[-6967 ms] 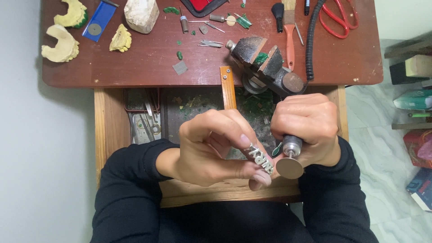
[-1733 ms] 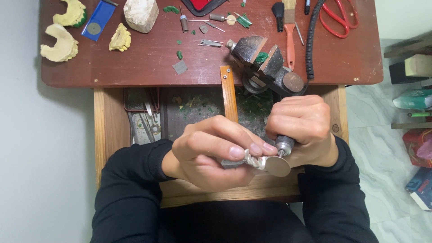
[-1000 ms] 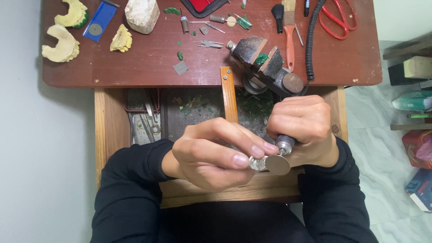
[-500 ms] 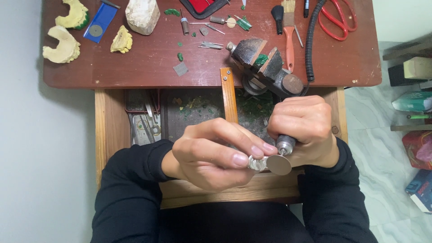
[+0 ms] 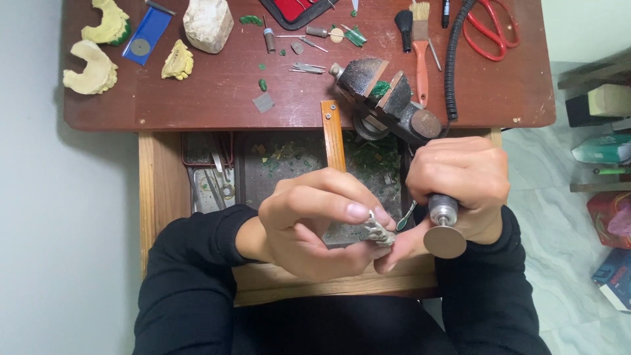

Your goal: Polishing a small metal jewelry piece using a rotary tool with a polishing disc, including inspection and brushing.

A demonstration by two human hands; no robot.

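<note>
My left hand (image 5: 315,220) pinches a small silvery metal piece (image 5: 377,233) between thumb and fingertips, above the open drawer. My right hand (image 5: 460,181) grips a rotary handpiece (image 5: 442,209) whose flat round polishing disc (image 5: 445,241) points down, just right of the metal piece. The disc sits a little apart from the piece. A right fingertip rests under the piece. Both forearms wear black sleeves.
A wooden bench (image 5: 217,98) carries yellowish plaster casts (image 5: 92,66), a white block (image 5: 208,23), a small vise (image 5: 388,98), a brush (image 5: 419,46), red scissors (image 5: 490,29) and a black flexible shaft (image 5: 452,59). The open drawer (image 5: 289,164) holds green shavings and tools.
The metal piece has been turned in my left fingers and brought close to the disc; over the last second the disc has drawn slightly away from it.
</note>
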